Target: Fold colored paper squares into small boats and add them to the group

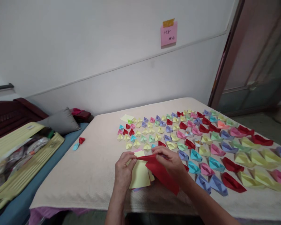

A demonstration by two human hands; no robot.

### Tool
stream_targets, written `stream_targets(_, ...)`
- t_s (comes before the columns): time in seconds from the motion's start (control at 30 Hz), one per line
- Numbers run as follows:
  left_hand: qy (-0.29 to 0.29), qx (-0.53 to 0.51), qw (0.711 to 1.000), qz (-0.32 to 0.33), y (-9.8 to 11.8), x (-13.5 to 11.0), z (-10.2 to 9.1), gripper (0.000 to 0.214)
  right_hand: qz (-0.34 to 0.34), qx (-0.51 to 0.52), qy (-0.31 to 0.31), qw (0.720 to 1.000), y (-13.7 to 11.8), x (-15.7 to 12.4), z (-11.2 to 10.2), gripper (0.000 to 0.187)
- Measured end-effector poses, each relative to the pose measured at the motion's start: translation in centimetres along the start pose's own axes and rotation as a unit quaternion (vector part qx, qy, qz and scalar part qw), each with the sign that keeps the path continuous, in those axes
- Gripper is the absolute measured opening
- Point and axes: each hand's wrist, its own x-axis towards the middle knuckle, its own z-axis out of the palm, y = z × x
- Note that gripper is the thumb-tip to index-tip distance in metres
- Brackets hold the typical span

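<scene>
Between my two hands is a red sheet of paper [162, 175], its upper edge folded over into a narrow strip. My left hand [124, 168] pinches the left end of that strip between thumb and fingers. With closed fingers my right hand [170, 161] grips the strip farther right, while the rest of the sheet hangs down below it. Under the hands lies a stack of coloured paper [140, 176], pale yellow on top. Beyond and to the right, many small folded paper boats [195, 167] stand in rows.
A cream cloth [84, 178] covers the table. At its left lie a small red and a blue folded piece [76, 146]. Left of the table is a bench with a grey cushion [61, 121] and an open yellow case [53, 143]. A pink note [169, 35] is taped to the wall.
</scene>
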Motion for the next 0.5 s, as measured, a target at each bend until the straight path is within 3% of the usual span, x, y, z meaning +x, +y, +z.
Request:
stream_targets(0.17,-0.007,0.020,1.000,0.010,0.1,-0.1,0.0,0.011,0.056,-0.002,-0.062,0.996,-0.5,-0.1,-0.2,0.035)
stream_targets(0.37,-0.036,0.083,0.995,0.050,1.1,-0.5,1.0,0.016,-0.088,-0.156,-0.026,0.983,-0.1,-0.5,0.9,0.018)
stream_targets(0.43,-0.045,0.088,0.993,0.060,1.4,-0.6,1.2,0.016,-0.105,-0.192,-0.042,0.975,0.0,-0.5,1.2,0.009)
stream_targets(0.5,-0.047,0.072,0.995,0.052,1.5,-0.6,1.3,0.015,-0.099,-0.210,-0.050,0.971,0.0,-0.6,1.3,0.014)
